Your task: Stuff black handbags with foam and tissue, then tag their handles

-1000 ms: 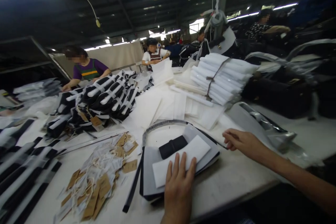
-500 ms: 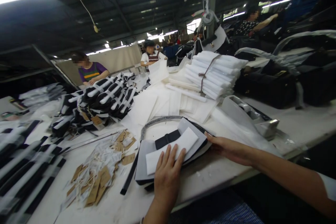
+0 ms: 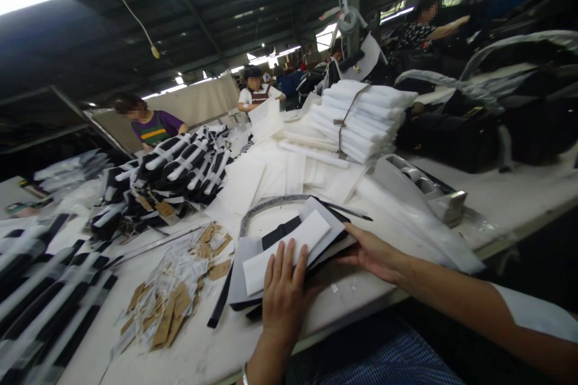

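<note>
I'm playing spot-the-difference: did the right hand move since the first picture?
Yes. The right hand moved left, nearer the heap of brown tags, and is now at the edge of the bag.

There were one left hand (image 3: 284, 295), one right hand (image 3: 372, 252), one bag (image 3: 274, 236), one pad (image 3: 311, 231), one tied stack (image 3: 368, 123), at least three co-workers (image 3: 156, 125), and overlapping tags (image 3: 170, 311) beyond counting.
</note>
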### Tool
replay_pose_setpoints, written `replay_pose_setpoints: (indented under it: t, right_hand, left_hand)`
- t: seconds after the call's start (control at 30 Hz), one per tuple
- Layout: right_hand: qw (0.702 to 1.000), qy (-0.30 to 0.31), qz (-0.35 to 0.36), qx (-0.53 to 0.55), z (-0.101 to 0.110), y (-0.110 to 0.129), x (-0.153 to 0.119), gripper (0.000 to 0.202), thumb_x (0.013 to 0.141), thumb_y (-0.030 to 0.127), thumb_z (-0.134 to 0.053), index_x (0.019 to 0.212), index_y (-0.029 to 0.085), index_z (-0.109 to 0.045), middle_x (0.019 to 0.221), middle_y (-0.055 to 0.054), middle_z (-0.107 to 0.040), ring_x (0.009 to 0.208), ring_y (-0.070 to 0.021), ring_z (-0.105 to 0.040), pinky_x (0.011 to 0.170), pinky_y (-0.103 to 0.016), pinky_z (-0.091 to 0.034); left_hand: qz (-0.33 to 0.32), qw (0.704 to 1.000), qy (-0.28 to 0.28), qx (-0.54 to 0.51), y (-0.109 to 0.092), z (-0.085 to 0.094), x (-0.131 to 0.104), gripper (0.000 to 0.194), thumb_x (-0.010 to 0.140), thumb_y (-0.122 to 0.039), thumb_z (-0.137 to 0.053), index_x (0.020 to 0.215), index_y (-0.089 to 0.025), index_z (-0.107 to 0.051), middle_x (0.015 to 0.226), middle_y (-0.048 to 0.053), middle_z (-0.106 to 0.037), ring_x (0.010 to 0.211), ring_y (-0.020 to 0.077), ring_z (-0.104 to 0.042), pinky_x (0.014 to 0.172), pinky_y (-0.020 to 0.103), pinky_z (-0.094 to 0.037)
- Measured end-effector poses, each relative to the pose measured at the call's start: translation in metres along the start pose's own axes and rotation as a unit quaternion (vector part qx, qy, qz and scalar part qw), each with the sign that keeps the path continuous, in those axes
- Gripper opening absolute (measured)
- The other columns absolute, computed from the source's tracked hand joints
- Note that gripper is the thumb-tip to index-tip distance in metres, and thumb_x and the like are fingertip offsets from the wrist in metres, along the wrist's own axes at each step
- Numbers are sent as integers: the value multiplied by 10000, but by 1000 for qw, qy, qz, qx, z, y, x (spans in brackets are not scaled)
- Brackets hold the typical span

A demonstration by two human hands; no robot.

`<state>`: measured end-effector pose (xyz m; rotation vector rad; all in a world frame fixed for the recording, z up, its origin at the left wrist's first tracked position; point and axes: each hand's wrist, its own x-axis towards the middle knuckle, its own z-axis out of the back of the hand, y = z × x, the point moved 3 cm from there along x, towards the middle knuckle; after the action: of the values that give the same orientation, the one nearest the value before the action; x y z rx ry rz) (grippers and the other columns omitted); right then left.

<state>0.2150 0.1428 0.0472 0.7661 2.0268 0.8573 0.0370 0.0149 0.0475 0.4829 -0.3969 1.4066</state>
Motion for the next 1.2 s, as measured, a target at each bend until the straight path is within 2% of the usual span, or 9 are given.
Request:
replay_pose_setpoints:
  t: [0.27,0.4,0.47,0.57,0.67,0.73,0.97,1.1,1.2]
  right_hand:
    - [1000,-9,-19,-9,-9,3,-10,292,970,380,-524,1061,151,-681,1031,-106,-745,864,-185,-706,792,-366,-613]
    - [973,30,42,-225,24,14,-22,539,954,620,-444,1006,155,-710,990,-126,-752,860,-240,-725,815,-409,-596]
    - [881,-25,189,-433,54,36,-33,506,944,601,-475,984,164,-727,998,-127,-754,901,-273,-722,870,-440,-571]
    - [639,-154,400,-639,96,72,-55,388,979,433,-473,1129,160,-705,1173,-133,-713,1090,-296,-663,1011,-455,-490]
    - [455,-212,433,-748,122,86,-62,354,983,285,-449,1167,92,-682,1217,-181,-685,1148,-316,-621,1022,-465,-461]
    - [399,-201,400,-800,128,84,-58,291,957,208,-478,1098,95,-705,1161,-176,-709,1104,-315,-636,962,-458,-474]
    - [411,-226,311,-826,120,83,-48,255,920,152,-529,767,178,-731,763,-75,-731,737,-257,-675,715,-375,-453]
    - [418,-217,375,-798,103,89,-55,256,965,190,-479,900,160,-725,931,-104,-743,875,-265,-680,839,-399,-483]
    - [487,-142,429,-748,80,75,-67,255,989,215,-444,999,158,-693,1091,-113,-720,1028,-244,-660,964,-383,-479]
  left_hand:
    - [-14,998,-53,15,4,-13,-5,599,982,-278,-510,1547,-248,-316,1544,93,-434,1419,298,-406,1123,439,-383]
    - [-31,998,-49,16,5,-11,-7,590,991,-233,-479,1552,-267,-299,1552,63,-425,1411,280,-420,1114,414,-390]
    - [-31,998,-46,17,6,-10,-7,571,1000,-222,-453,1550,-269,-305,1555,54,-421,1412,278,-418,1115,407,-383]
    - [-26,999,-46,11,6,-9,-7,550,1009,-216,-431,1544,-274,-320,1551,48,-429,1414,272,-415,1131,403,-357]
    - [-24,998,-54,9,6,-10,-7,536,1010,-225,-432,1537,-270,-342,1545,46,-438,1408,263,-426,1153,391,-328]
    - [-30,998,-61,9,6,-10,-7,528,1011,-236,-430,1533,-265,-354,1544,46,-440,1405,263,-431,1161,386,-314]
    - [-23,998,-54,8,6,-11,-8,587,984,-196,-473,1546,-276,-321,1536,48,-452,1399,273,-438,1130,403,-354]
    - [-13,999,-45,3,6,-11,-7,632,966,-157,-483,1555,-281,-292,1544,45,-440,1394,277,-444,1110,416,-378]
    - [0,999,-48,-2,10,-9,-6,644,956,-153,-483,1555,-290,-289,1544,33,-440,1398,268,-440,1097,405,-394]
